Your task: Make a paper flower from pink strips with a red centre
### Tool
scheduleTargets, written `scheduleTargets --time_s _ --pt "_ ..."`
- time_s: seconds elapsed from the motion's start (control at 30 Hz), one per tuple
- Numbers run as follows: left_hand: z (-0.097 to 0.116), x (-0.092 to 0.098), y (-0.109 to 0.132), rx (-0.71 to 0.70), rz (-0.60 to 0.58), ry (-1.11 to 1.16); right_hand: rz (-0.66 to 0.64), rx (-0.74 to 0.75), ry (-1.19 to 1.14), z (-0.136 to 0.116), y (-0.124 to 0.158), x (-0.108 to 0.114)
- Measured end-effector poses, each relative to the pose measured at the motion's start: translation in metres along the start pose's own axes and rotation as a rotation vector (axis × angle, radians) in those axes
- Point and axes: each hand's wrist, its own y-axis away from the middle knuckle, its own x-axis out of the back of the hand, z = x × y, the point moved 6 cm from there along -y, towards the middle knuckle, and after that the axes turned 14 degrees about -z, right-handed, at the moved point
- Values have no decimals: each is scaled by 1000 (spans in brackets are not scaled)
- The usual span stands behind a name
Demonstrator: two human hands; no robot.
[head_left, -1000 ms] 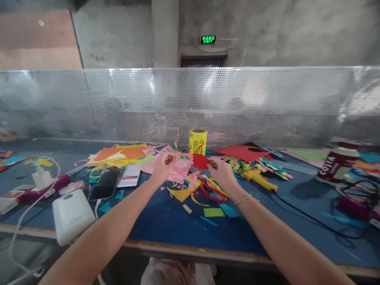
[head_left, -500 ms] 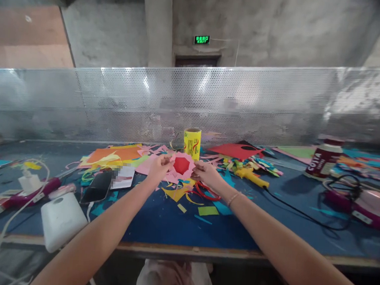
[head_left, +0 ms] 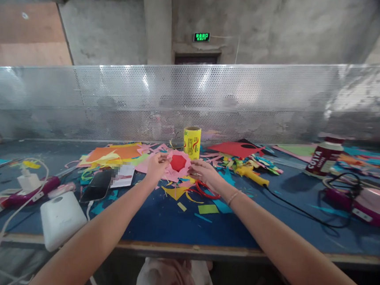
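Between my two hands is a pink paper piece with a wavy edge and a red many-sided centre (head_left: 178,162). My left hand (head_left: 157,164) pinches its left edge between thumb and fingers. At its right edge the fingers of my right hand (head_left: 202,169) are closed on the rim. Pink paper sheets and scraps lie just under and behind it, so the outline partly blends in. A yellow printed roll (head_left: 191,142) stands upright right behind the piece. Below my right hand lie red-handled scissors (head_left: 207,192), partly covered by the hand.
Coloured paper scraps, a yellow glue gun (head_left: 252,176) with a black cord, and a Costa bottle (head_left: 324,158) are to the right. A phone (head_left: 97,186), white charger box (head_left: 61,220) and purple power strip (head_left: 50,187) lie left. A perforated metal screen (head_left: 263,104) closes the back.
The pink and red paper piece has shifted slightly left, together with both hands. My right hand has turned a little, its fingers extending further over the rim.
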Motion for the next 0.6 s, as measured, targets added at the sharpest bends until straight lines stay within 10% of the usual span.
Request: scheduleTargets --time_s 0.6 --pt "-3 13 0 -24 164 211 -173 9 938 2 -2 -22"
